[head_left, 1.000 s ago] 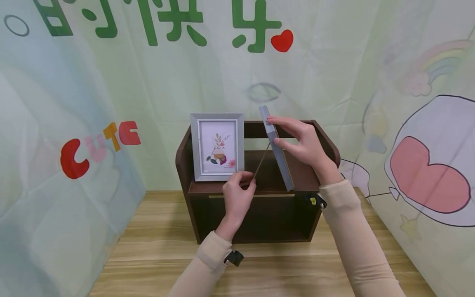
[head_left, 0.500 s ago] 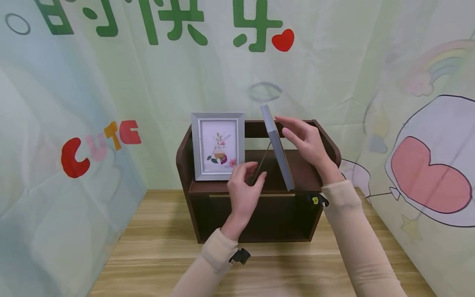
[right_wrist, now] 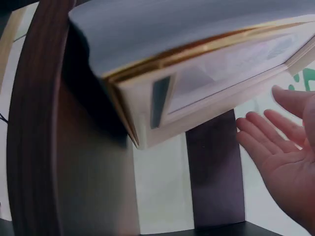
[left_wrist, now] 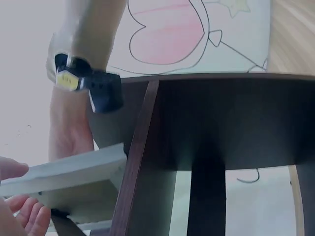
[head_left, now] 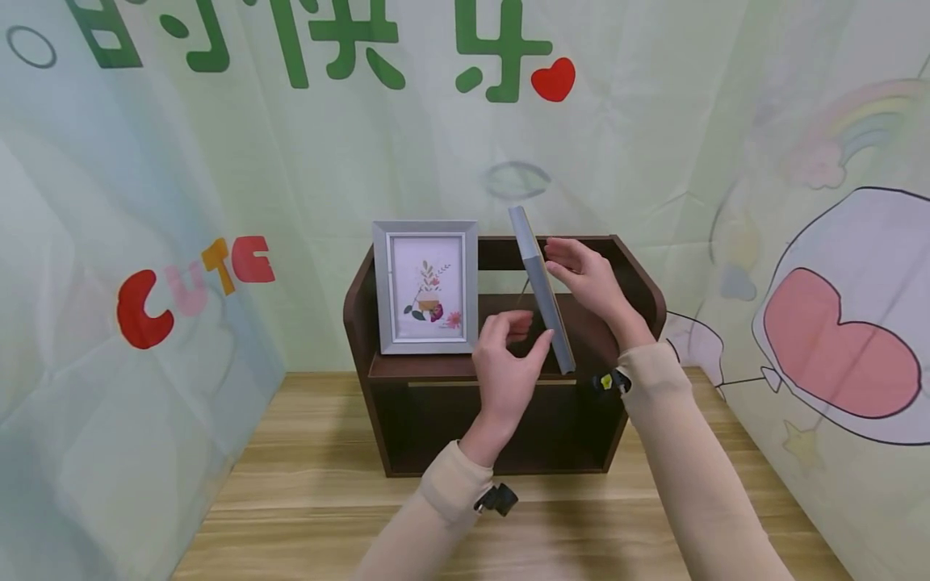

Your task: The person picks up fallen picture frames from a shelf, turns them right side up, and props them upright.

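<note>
A grey picture frame stands turned almost edge-on on the top shelf, leaning left at its top, its back to the left. My left hand is behind it with fingers loosely bent; its thumb tip is at the frame's near edge, and I cannot tell whether it touches. To the frame's right is my right hand, fingers relaxed. The right wrist view shows this hand apart from the frame on its picture side. A thin stand leg slants from the frame's back, partly hidden by my left hand.
A second grey picture frame with a flower print faces forward on the left of the dark brown shelf. The shelf stands on a wood-grain table. Printed cloth hangs behind and at both sides.
My left hand has let go of the stand leg and moved right to the frame's near edge. My right hand has come off the frame, moving slightly right. The frame stays in place.
</note>
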A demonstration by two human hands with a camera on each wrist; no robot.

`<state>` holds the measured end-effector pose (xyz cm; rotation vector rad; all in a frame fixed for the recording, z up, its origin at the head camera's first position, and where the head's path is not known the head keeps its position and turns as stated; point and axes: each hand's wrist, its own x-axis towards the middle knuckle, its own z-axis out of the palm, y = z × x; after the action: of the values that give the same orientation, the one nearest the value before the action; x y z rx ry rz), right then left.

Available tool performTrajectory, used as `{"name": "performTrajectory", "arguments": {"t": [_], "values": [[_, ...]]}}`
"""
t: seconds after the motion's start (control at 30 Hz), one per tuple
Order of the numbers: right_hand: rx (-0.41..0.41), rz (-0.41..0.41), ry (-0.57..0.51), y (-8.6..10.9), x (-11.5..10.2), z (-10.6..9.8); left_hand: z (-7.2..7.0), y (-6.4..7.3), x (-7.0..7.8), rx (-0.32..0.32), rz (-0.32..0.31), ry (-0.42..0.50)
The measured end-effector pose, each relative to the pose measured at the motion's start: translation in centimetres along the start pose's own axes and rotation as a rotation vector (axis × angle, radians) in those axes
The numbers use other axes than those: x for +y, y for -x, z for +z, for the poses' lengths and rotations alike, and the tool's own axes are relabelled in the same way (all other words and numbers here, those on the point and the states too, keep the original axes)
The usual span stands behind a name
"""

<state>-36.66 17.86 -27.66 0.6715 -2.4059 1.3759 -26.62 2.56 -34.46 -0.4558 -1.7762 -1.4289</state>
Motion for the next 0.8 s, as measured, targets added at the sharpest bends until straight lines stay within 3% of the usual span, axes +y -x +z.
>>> {"name": "performTrajectory", "arguments": {"t": [0.2, 0.5, 0.8], "values": [[-0.053, 0.071, 0.013, -0.8, 0.8, 0.2, 1.1, 0.4, 0.2, -0.008, -0.042, 0.001], [-0.164, 0.098, 0.023, -1.7, 1.2, 0.1, 2.5, 0.8, -0.3, -0.01, -0.115, -0.064], [-0.165, 0.124, -0.015, -1.6, 1.5, 0.7, 2.9, 0.8, -0.5, 0.012, -0.115, -0.096]]}}
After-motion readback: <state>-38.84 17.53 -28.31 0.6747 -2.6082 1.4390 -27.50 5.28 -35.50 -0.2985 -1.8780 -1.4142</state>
